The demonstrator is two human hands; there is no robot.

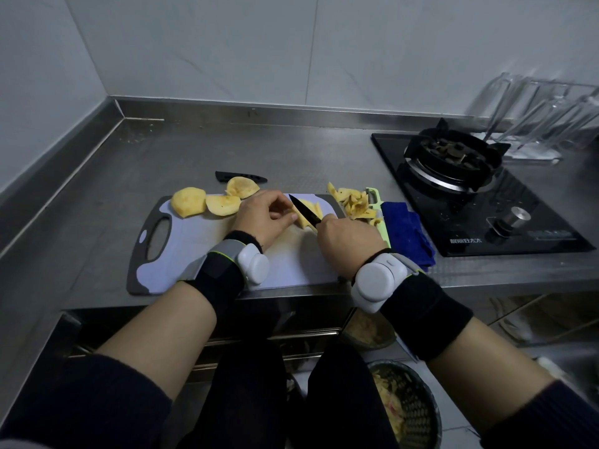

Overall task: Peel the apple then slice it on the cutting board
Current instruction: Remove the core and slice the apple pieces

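Note:
A pale cutting board with a dark rim lies on the steel counter. Three peeled apple chunks sit at its far left edge. My left hand holds a piece of apple down on the board with curled fingers. My right hand grips the handle of a black-bladed knife, whose blade lies across that piece. Thin slices lie beside the blade.
A heap of apple peel and a green peeler lie right of the board, next to a blue cloth. A black knife sheath lies behind the board. A gas hob stands at the right. A bin with scraps is on the floor.

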